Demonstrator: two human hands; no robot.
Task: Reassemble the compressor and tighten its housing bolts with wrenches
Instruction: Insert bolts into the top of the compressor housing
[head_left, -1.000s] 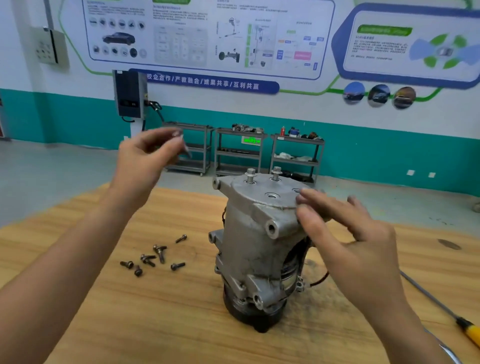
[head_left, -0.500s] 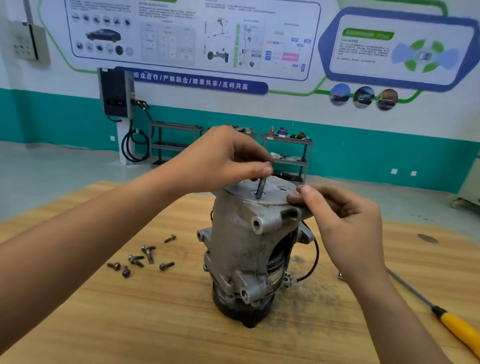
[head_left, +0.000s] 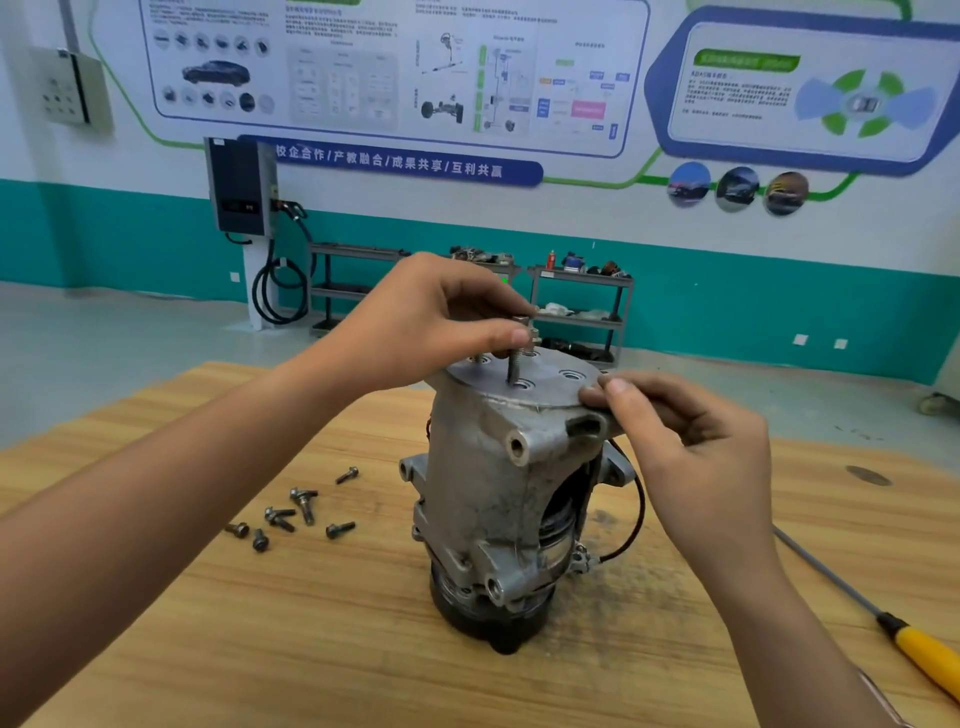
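Left hand (head_left: 436, 317) pinches bolt (head_left: 517, 358) upright, tip in a hole on top of the compressor (head_left: 488, 488) directly beneath its fingertips, presumably to start the thread; right hand (head_left: 696, 452), just beside, pinches the top rim, likely steadying the housing.

One view only, head-worn and wide-angle: it looks forward and somewhat down from the person's edge of the wooden table (head_left: 208, 649), across the floor (head_left: 130, 332) to the poster wall (head_left: 597, 228) opposite. Range is close; both forearms run in from the bottom corners, left hand (head_left: 441, 322) and right hand (head_left: 696, 457) meeting atop the compressor (head_left: 483, 493), with the pinched bolt (head_left: 516, 358) near frame centre. Shelving racks (head_left: 576, 306) against that wall show small, well behind.
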